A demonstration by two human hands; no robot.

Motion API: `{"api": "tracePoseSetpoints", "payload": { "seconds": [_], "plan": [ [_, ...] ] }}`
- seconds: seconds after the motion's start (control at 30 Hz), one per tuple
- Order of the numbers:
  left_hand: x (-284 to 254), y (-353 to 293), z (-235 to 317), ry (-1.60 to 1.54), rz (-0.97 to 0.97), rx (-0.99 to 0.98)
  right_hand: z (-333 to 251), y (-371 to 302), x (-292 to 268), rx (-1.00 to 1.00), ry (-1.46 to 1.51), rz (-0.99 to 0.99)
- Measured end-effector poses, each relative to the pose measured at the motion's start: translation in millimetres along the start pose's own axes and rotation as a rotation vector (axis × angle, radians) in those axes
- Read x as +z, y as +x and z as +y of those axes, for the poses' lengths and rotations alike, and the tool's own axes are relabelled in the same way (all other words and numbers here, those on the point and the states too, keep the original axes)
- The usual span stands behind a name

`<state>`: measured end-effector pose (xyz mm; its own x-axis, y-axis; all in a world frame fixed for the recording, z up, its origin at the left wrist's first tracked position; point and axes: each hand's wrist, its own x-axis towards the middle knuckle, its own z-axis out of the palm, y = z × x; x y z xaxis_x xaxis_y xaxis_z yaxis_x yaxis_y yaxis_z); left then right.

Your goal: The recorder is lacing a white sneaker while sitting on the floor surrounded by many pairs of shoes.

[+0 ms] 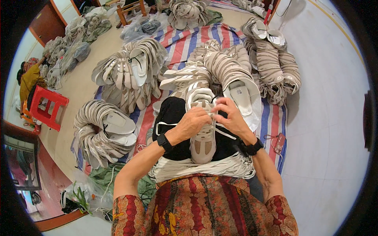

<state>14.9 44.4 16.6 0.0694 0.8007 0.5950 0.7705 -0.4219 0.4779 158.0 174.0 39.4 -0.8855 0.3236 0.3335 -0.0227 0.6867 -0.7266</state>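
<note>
A beige and white sneaker [203, 148] rests between my black-clad knees, toe toward me. A white shoelace [205, 133] runs through its lower eyelets, and loose ends stick out on both sides. My left hand [193, 122] lies over the upper lacing, fingers pinched on the lace. Close beside it, my right hand [230, 118] has its thumb and fingers curled together at the lace near the tongue; its fingertips are slightly blurred. A thick bundle of white laces [201, 166] lies across my lap.
Stacked, nested shoe uppers [103, 129] curve in bunches at left, with more uppers [232, 70] ahead and uppers [275, 65] at far right. They sit on a striped sheet [199, 37]. A red stool [48, 108] stands left; a reddish phone-like object [280, 143] lies right.
</note>
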Motion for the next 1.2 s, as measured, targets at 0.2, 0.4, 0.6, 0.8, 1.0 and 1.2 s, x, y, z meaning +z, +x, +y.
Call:
{"api": "tracePoseSetpoints", "payload": {
  "seconds": [0.2,0.4,0.6,0.8,1.0,1.2],
  "plan": [
    [7,3,-7,0.14,0.05,-0.089,16,16,-15,-0.22,-0.275,-0.202],
    [33,3,-3,0.366,-0.057,0.014,37,1,-6,-0.296,-0.254,-0.087],
    [19,3,34,0.606,0.023,-0.149,24,-8,-2,-0.021,-0.087,-0.198],
    [3,-12,18,0.429,0.104,-0.3,17,-11,24,0.095,0.045,-0.063],
    [7,-15,13,0.28,0.19,-0.198,0,-26,26,0.086,0.066,-0.002],
    [10,0,-15,0.474,0.135,-0.22,-40,-54,33,0.316,0.393,-0.179]
  ]
}}
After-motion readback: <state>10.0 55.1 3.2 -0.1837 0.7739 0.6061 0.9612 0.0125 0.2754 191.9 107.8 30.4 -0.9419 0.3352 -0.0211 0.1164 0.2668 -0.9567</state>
